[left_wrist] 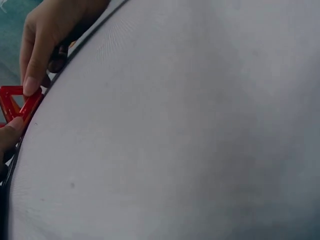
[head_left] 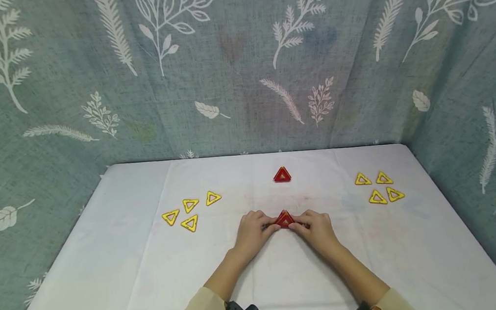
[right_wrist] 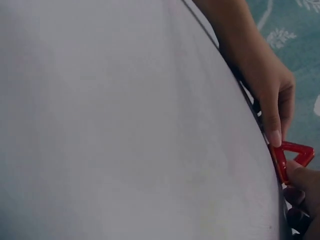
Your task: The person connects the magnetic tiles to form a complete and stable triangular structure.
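A red hollow triangle (head_left: 285, 226) with a thick edge, some yellow showing at its top, lies at the front middle of the table. My left hand (head_left: 252, 231) pinches its left corner between thumb and fingers. From the other side my right hand (head_left: 318, 230) holds the right corner in the same way. Both thumbs press near the front edge. The left wrist view catches the red triangle (left_wrist: 31, 106) at its left border, with both hands on it; in the right wrist view the triangle (right_wrist: 295, 146) appears at the right border.
Straight behind the hands lies another red triangle (head_left: 282, 180) with yellow at its edge. Several yellow hollow triangles (head_left: 171, 212) are scattered to the left, and several more yellow triangles (head_left: 363, 183) lie to the right. A leaf-patterned curtain (head_left: 241, 77) surrounds the white table (head_left: 107, 266).
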`<action>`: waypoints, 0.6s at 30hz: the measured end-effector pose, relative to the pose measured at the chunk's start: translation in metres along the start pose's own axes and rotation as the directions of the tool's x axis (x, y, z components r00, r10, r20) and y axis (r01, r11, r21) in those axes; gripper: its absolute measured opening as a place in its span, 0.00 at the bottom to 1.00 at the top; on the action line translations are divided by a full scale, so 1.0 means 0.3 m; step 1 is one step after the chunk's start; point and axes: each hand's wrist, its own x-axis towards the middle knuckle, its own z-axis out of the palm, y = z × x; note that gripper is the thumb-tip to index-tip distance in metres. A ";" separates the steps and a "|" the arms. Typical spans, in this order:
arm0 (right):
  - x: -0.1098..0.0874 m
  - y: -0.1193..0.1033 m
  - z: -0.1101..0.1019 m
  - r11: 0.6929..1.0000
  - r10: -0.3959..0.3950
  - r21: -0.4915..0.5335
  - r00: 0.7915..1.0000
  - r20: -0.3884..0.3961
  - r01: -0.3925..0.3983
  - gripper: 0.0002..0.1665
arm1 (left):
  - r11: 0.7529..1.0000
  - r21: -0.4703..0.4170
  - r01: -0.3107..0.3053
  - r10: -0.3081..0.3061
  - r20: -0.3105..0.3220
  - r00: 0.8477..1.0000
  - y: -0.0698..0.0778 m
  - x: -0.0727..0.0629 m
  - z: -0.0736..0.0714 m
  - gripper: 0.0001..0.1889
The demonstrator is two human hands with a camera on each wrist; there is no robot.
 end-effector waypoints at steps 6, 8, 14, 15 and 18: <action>0.055 0.023 -0.001 1.000 0.002 -0.009 1.000 0.007 -0.002 0.14 | 0.998 0.039 0.043 -0.045 0.039 0.998 -0.020 0.048 0.028 0.14; 0.072 0.031 -0.002 1.000 0.001 -0.009 1.000 0.003 -0.001 0.14 | 0.998 0.037 0.045 -0.047 0.036 0.998 -0.024 0.067 0.031 0.14; 0.123 0.052 -0.003 0.999 0.043 0.031 0.998 0.054 -0.045 0.15 | 0.998 0.033 0.049 -0.050 0.017 0.999 -0.032 0.113 0.033 0.14; 0.131 0.055 -0.003 0.998 0.056 0.037 0.996 0.070 -0.058 0.15 | 0.998 0.034 0.054 -0.054 0.020 0.998 -0.034 0.118 0.033 0.14; 0.157 0.066 -0.003 0.995 0.079 0.049 0.991 0.113 -0.085 0.15 | 0.997 0.048 0.064 -0.066 0.033 0.997 -0.039 0.132 0.035 0.14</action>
